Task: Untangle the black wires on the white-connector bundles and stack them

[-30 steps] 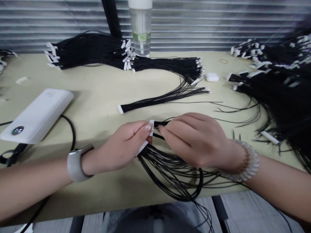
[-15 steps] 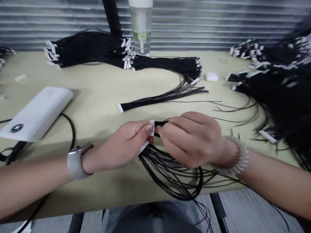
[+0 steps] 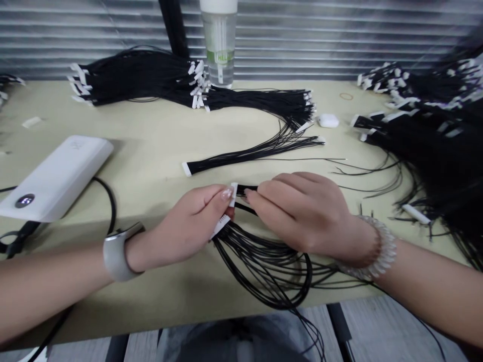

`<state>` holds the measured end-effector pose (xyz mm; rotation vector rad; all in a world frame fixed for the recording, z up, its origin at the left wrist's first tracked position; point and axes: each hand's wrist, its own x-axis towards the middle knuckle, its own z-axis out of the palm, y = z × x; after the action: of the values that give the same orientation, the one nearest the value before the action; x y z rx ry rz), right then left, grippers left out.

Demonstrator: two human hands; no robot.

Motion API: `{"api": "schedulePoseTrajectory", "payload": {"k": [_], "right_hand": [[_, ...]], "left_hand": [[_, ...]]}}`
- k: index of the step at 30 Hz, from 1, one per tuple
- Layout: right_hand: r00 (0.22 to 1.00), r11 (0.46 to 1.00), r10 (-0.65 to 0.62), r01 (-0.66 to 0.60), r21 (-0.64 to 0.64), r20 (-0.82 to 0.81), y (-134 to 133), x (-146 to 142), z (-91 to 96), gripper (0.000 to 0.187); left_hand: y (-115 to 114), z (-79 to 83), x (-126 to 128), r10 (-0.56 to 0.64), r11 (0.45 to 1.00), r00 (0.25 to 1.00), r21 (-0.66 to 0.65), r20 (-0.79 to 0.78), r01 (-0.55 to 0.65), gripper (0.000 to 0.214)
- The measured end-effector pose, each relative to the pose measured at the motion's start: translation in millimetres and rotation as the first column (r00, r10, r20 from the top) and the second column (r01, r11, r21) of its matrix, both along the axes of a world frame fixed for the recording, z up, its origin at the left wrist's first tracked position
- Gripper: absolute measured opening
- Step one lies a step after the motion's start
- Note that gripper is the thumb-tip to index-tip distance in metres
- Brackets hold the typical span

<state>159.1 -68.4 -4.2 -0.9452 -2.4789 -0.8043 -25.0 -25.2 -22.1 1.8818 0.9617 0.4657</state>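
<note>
My left hand [image 3: 196,221] is closed on two white connectors of a black wire harness, pinching the upper connector [image 3: 234,194] between thumb and fingers. The lower connector [image 3: 220,227] sticks out below the thumb, tilted. From it a bundle of black wires [image 3: 271,266] loops down and right past the table's front edge. My right hand [image 3: 305,211] is closed, its thumb and fingertip pinching black wire [image 3: 247,188] just right of the upper connector. How many wires it grips is hidden by the fingers.
Beyond my hands lies a wire bundle with a white connector [image 3: 186,169]. A large harness pile [image 3: 139,75] and a clear bottle [image 3: 221,55] stand at the back. More harnesses [image 3: 437,151] fill the right. A white power bank [image 3: 56,176] with a black cable [image 3: 109,196] is left; a white earbud case [image 3: 328,120] lies behind.
My right hand has shifted slightly right, widening the gap to the upper connector, where more wire shows. My left hand and both connectors have moved a little left.
</note>
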Motion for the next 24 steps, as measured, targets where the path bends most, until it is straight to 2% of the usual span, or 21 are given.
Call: {"api": "schedulePoseTrajectory", "payload": {"k": [5,12,19,24], "right_hand": [[0.995,0.993,0.100,-0.099,0.068,-0.014,4.0,0.0,-4.5,0.017],[0.989,0.985,0.147,-0.148,0.083,0.018,9.7,-1.6,-2.2,0.021],[0.976,0.971,0.216,-0.216,0.106,0.010,13.0,-1.8,-5.4,0.020],[0.983,0.979,0.181,-0.183,0.085,0.033,12.0,0.0,-4.5,0.019]], "left_hand": [[2.0,0.7,-0.3,-0.026,0.999,1.000,-0.039,-0.001,0.026,0.036],[4.2,0.5,-1.0,-0.031,0.990,1.000,-0.139,0.004,0.032,0.035],[3.9,0.7,0.4,-0.025,0.990,1.000,-0.138,0.012,0.026,0.034],[4.4,4.2,1.9,-0.041,0.992,0.999,-0.122,-0.025,0.037,0.037]]}}
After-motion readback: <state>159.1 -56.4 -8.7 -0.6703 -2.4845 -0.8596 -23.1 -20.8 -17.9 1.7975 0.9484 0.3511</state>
